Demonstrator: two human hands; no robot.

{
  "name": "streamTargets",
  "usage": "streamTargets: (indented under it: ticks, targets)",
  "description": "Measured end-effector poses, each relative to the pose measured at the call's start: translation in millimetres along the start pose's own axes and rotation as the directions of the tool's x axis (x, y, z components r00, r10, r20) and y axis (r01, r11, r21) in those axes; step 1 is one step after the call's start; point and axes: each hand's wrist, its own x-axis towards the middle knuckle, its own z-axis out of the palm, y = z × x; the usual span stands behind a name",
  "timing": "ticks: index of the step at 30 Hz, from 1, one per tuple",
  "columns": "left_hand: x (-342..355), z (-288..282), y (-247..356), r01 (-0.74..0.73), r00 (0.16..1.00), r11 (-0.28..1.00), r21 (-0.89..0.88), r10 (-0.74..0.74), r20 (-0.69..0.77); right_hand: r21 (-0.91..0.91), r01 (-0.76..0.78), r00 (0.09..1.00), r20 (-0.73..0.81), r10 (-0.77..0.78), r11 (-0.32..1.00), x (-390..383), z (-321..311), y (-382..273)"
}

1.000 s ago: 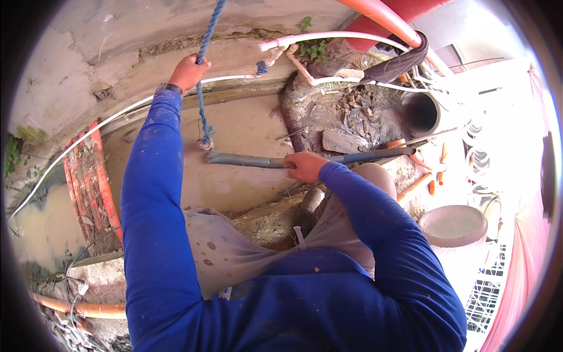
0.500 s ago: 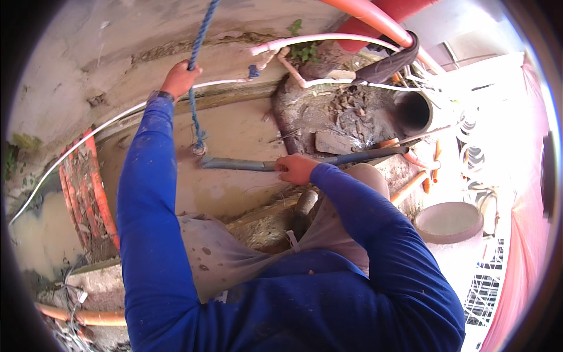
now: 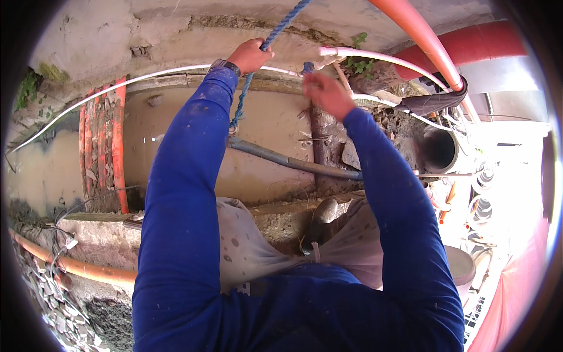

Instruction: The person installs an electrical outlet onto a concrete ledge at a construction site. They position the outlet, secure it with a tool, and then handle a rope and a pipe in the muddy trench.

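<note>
My left hand (image 3: 250, 57) is closed round a blue rope (image 3: 285, 24) that runs up out of the top of the view. Below the fist the rope hangs to a frayed end over muddy water (image 3: 176, 158). Close to that end lies one tip of a grey pipe (image 3: 293, 163), which slants across the water and passes behind my right forearm. My right hand (image 3: 328, 95) is raised in front of the wall, off the pipe. Motion smears its fingers, and I see nothing plainly held. A blue valve (image 3: 307, 68) on a thin white pipe (image 3: 176, 70) appears just beyond its fingertips.
Orange pipes (image 3: 119, 146) caked in mud cross the trench at left. At right are a large round pipe opening (image 3: 438, 149), a thick red pipe (image 3: 469, 50) and an orange pipe (image 3: 422, 35) wrapped with dark cloth (image 3: 434, 104). A concrete ledge (image 3: 275, 226) borders the near side.
My right hand has let go of the grey pipe and moved up toward the wall. My left hand keeps its hold on the rope. The view has shifted, so the scene sits differently.
</note>
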Motion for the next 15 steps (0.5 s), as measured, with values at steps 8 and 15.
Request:
streamTargets:
  ticks: [8, 15]
  targets:
    - [5, 28, -17, -0.162, 0.984, 0.986, -0.035, 0.158, -0.086, 0.395, 0.056, 0.976, -0.215, 0.033, 0.917, 110, 18, -64]
    - [-12, 22, -16, -0.079, 0.99, 0.992, -0.1, 0.066, -0.125, 0.676, -0.044, 0.994, -0.042, 0.098, 0.736, 116, 42, -93]
